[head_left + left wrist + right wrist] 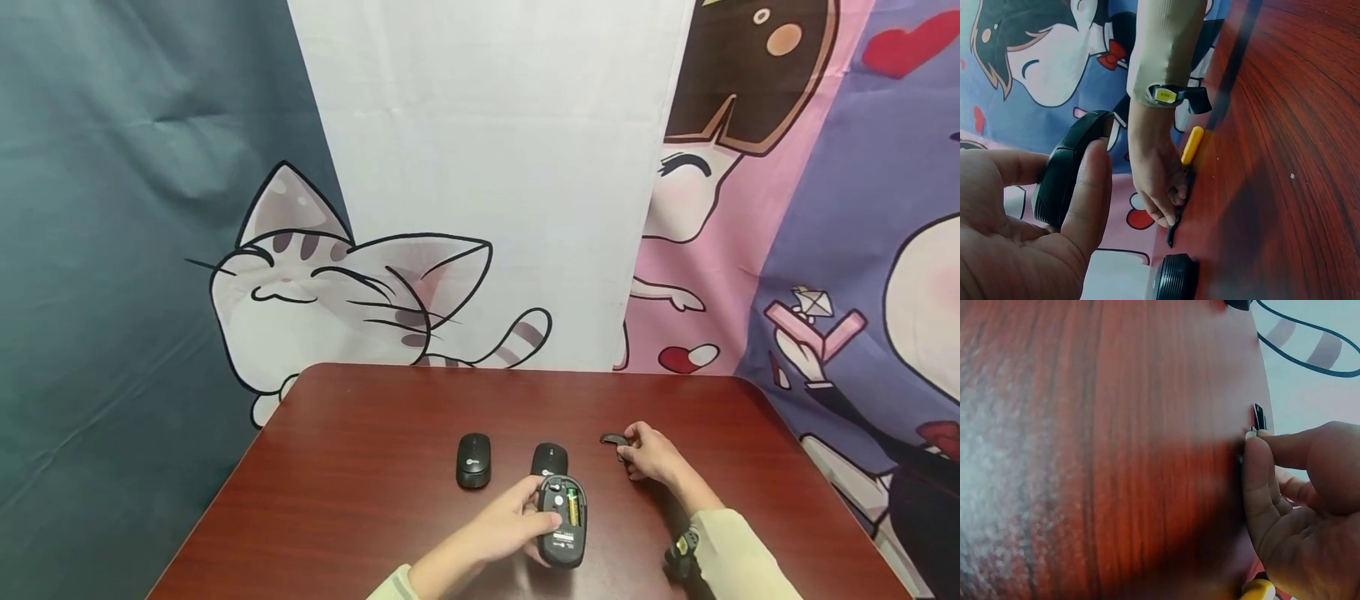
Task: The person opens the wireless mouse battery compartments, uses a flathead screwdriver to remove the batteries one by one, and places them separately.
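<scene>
My left hand (pixel 506 525) holds a black computer mouse (pixel 564 552), its underside turned up toward the head view. The mouse's battery compartment is uncovered, and a green and gold battery (pixel 573 507) lies in it. My thumb presses on the underside. Over to the right, my right hand (pixel 654 457) pinches a thin, curved black cover (pixel 612 438) between thumb and fingertips, low at the tabletop. In the right wrist view, only the end of the cover (pixel 1260 416) sticks out past my fingertips.
Two more black mice stand upright on the reddish-brown table (pixel 360 467): one mouse (pixel 473 460) to the left, another mouse (pixel 551 457) partly behind the held one. A yellow-handled object (pixel 1192 145) lies beside my right hand. A printed cartoon curtain (pixel 480 167) hangs behind the table.
</scene>
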{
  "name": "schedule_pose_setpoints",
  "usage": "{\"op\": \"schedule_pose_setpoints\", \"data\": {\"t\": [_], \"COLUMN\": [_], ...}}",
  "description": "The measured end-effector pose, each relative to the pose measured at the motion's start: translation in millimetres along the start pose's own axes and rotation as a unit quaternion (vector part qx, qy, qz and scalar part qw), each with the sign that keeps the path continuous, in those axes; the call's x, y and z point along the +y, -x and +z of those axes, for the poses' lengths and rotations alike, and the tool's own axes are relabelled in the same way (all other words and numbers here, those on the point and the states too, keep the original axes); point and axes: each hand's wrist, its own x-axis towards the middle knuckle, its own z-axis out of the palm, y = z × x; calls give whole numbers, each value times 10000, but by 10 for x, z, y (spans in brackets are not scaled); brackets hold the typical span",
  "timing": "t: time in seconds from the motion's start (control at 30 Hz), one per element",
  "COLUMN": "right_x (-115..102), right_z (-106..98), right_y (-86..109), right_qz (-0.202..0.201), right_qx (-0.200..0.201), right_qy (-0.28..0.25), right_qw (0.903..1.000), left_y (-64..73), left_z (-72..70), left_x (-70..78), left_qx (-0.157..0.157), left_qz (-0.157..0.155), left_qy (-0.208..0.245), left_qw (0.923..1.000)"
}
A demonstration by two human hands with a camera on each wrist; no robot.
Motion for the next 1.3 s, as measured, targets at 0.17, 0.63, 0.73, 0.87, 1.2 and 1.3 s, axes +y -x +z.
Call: {"op": "schedule_pose_setpoints", "data": {"t": [0.17,0.63,0.73,0.87,1.2,1.3], "right_x": [-26,-6,-4,-14,-125,-135], "right_z": [4,7,4,-11,-311,-472], "right_y": [-8,13,8,5,140,240], "right_qz": [2,-215,-234,-99,179,216], "right_qx": [-63,-83,-91,-121,253,403], "right_qy": [-87,126,87,-173,140,246], "right_qw": [9999,9997,9996,9997,9994,9987], "left_y": [-8,24,27,41,102,128], "left_z": [-18,-52,-71,-101,-238,-255], "left_x": [-19,-52,-55,-54,-29,-23], "left_qx": [30,135,168,219,398,407], "left_qz": [6,-159,-159,-122,-33,-50], "left_qy": [-12,-6,-40,-2,-3,21], "left_qw": [10000,9998,9997,9997,9992,9992]}}
